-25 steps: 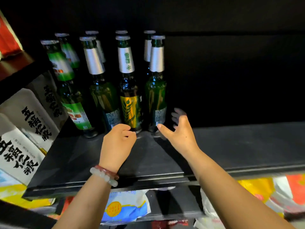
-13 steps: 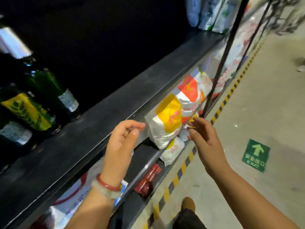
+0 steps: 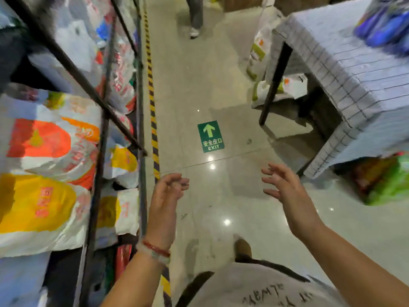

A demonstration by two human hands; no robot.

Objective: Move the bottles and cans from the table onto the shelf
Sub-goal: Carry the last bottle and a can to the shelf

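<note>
Both my hands hang in the air over the aisle floor and hold nothing. My left hand [image 3: 166, 196], with a beaded bracelet on the wrist, has loosely curled fingers. My right hand [image 3: 285, 187] has its fingers spread and relaxed. The table [image 3: 345, 69], covered in a checked grey cloth, stands at the upper right; blurred blue items [image 3: 385, 25] lie on its far corner. The black shelf rack [image 3: 104, 120] runs along the left. No green bottles are in view.
White, orange and yellow bags [image 3: 44, 165] fill the rack's lower levels. A yellow-black stripe [image 3: 153, 129] runs along the floor beside it. A green exit sign [image 3: 210, 136] is stuck on the floor. Another person's legs [image 3: 195, 16] stand up the aisle. Colourful packs [image 3: 389, 182] lie under the table.
My view has swung right, away from the shelf of green bottles to the aisle and the table. Both hands have left the shelf and now hang empty over the floor.
</note>
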